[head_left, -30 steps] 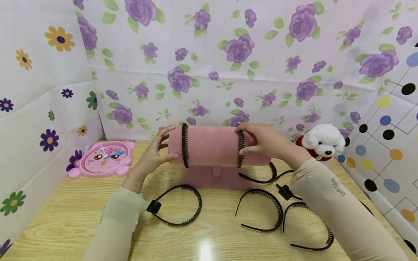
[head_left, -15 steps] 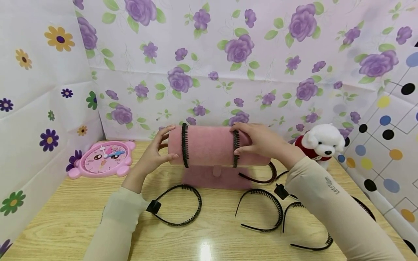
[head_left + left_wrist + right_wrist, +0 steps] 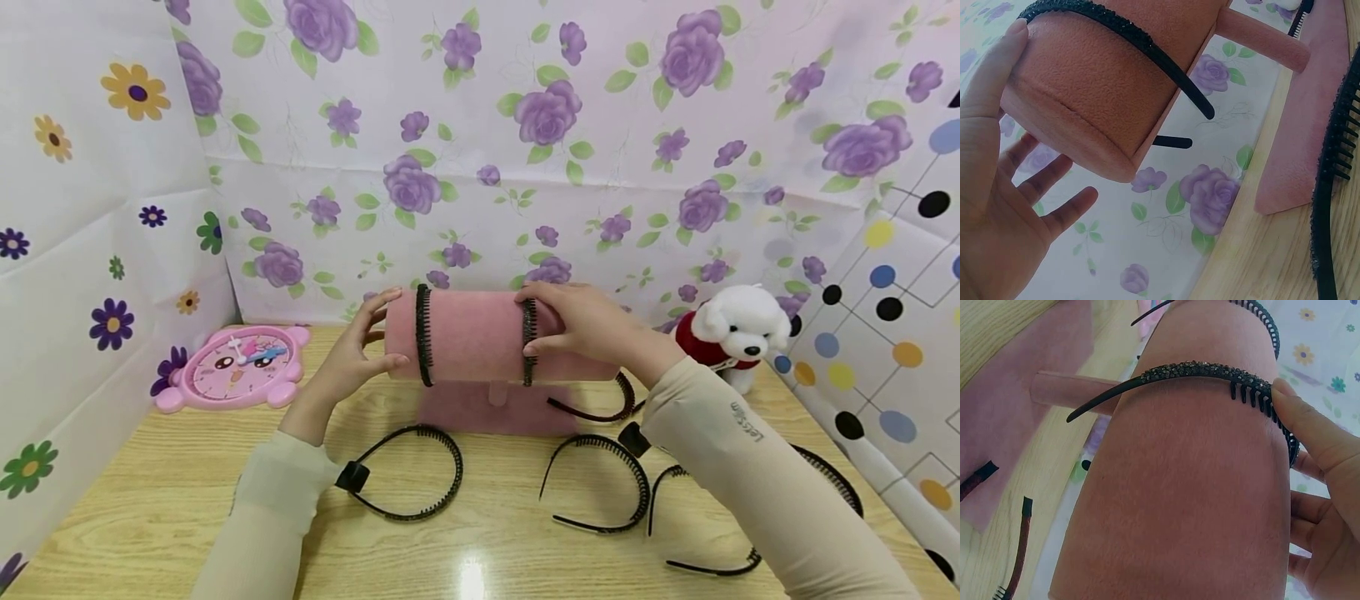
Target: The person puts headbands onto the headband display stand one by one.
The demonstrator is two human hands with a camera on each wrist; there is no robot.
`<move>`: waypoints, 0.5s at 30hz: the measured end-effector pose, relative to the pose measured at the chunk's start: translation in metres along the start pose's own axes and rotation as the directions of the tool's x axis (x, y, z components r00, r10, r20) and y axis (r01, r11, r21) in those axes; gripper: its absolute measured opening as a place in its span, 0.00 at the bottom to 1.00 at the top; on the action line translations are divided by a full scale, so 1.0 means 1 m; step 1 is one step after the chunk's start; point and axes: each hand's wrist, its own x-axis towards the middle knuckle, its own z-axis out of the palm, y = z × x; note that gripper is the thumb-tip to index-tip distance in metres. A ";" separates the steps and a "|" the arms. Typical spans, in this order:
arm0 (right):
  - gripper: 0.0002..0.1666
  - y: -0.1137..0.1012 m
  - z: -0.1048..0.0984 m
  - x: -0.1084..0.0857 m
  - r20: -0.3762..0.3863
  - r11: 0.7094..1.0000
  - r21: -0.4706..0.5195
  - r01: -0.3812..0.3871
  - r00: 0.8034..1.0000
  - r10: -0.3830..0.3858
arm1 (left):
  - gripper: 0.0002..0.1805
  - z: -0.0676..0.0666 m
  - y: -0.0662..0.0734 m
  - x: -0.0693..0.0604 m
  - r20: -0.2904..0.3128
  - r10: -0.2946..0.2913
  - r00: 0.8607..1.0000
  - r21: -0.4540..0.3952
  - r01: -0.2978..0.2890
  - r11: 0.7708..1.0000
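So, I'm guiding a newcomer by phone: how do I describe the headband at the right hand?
On the wooden table, find the pink roll lying sideways on a stand. Slightly right of the roll's middle, a black toothed headband studded with glittering stones loops over it. Unlike the second headband, near the roll's left end, this one is pinched by the person's right hand.

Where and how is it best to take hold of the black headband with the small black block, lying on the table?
I would pinch the black headband by its rounded bend, coming from above and the right. It seems to lie flat; the black block sits at its left end, and a gap separates the bend from the next headband.
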 end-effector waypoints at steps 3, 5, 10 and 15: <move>0.39 -0.003 0.001 0.002 -0.003 1.000 -0.008 0.000 1.000 0.000 | 0.45 0.000 -0.001 0.000 -0.003 -0.005 1.000 0.000 0.005 1.000; 0.39 -0.004 0.001 0.003 -0.002 1.000 -0.009 0.000 1.000 0.000 | 0.45 0.000 -0.001 0.000 -0.004 -0.007 1.000 0.000 0.007 1.000; 0.39 -0.007 0.001 0.006 -0.003 1.000 -0.007 0.014 1.000 -0.014 | 0.45 0.001 0.000 0.000 -0.004 -0.011 1.000 -0.003 0.011 1.000; 0.38 -0.008 0.002 0.009 -0.005 0.999 -0.003 0.039 0.999 -0.039 | 0.45 0.001 0.001 0.000 -0.004 -0.007 1.000 -0.008 0.007 1.000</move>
